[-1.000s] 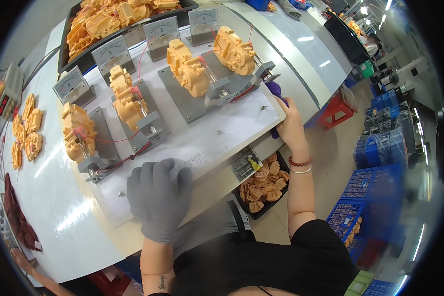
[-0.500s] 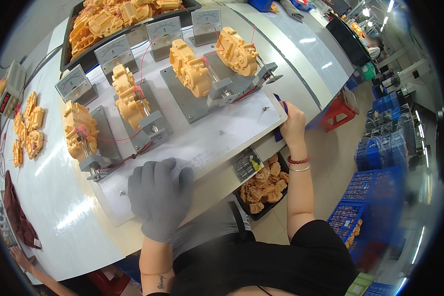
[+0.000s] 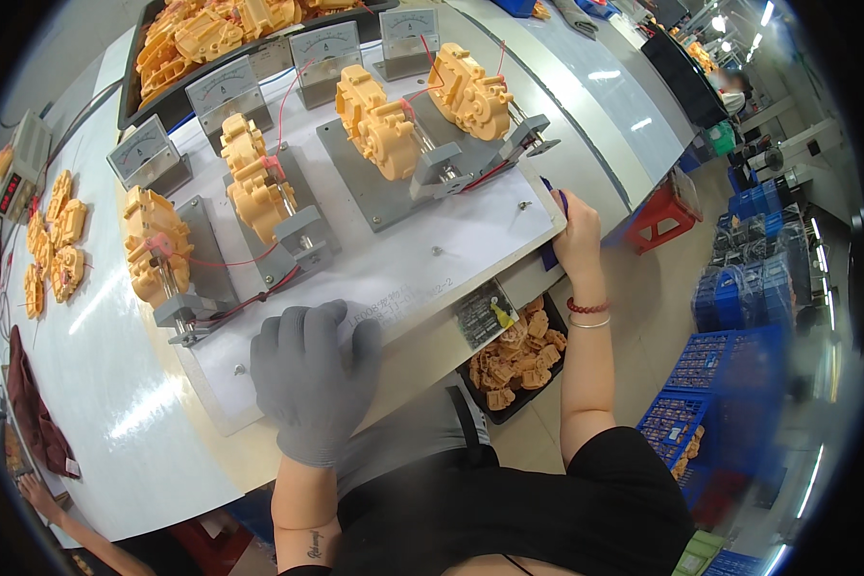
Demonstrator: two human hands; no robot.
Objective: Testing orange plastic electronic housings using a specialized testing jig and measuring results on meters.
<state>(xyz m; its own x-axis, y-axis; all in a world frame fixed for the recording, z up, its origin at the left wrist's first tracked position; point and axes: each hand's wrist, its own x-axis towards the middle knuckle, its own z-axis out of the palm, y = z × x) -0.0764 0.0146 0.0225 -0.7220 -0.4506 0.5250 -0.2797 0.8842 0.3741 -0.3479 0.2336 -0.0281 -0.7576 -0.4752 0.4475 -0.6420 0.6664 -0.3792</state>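
My left hand [image 3: 317, 384], in a grey glove, lies on the front edge of a white board [image 3: 422, 274], fingers stretched out and nothing in them. My bare right hand [image 3: 578, 235] is closed at the board's right end around a dark purple piece [image 3: 548, 253], mostly hidden by fingers. Several yellow plastic gear housings [image 3: 376, 125] stand in grey metal fixtures [image 3: 360, 197] on the board, with red wires running from them. Behind them stands a row of dial meters [image 3: 224, 93].
A black bin of yellow housings [image 3: 197, 43] stands behind the board. More yellow parts [image 3: 65, 230] and a brown cloth [image 3: 34, 413] lie at left, near another person's hand [image 3: 38, 494]. Below the table edge sits a parts tray [image 3: 518, 363]; a red stool [image 3: 664, 216] stands at right.
The view has shifted slightly, so the board and fixtures sit a little differently in the picture. Both my hands keep their places on the board and at its right end.
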